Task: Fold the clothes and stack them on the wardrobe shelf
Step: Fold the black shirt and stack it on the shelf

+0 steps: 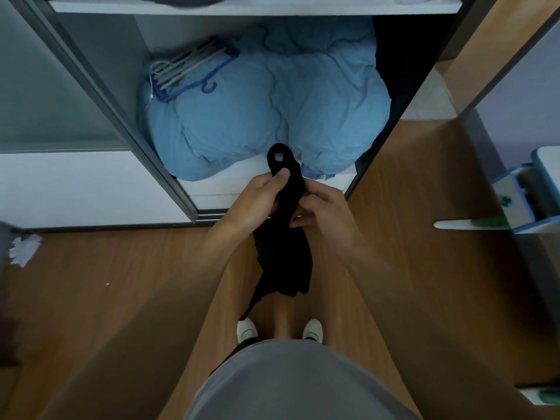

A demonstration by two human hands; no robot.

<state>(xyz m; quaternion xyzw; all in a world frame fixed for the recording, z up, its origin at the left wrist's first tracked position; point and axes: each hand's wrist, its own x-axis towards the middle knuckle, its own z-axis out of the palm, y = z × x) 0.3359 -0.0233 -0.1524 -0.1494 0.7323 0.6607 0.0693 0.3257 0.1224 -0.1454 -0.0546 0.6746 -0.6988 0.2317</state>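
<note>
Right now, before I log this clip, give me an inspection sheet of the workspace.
Surface: wardrobe shelf at the top edge of view; the clothes on it are mostly cut off.
Job's things: black garment held in front of the wardrobe, bunched and hanging down, not yet folded.
Clutter: blue duvet fills the lower compartment, with hangers lying on it; white scrap on the wooden floor.
Hands: left hand and right hand both grip the garment near its top.
Cables: nothing seen.
Surroundings: sliding door at left; blue and white object at right, unclear.
</note>
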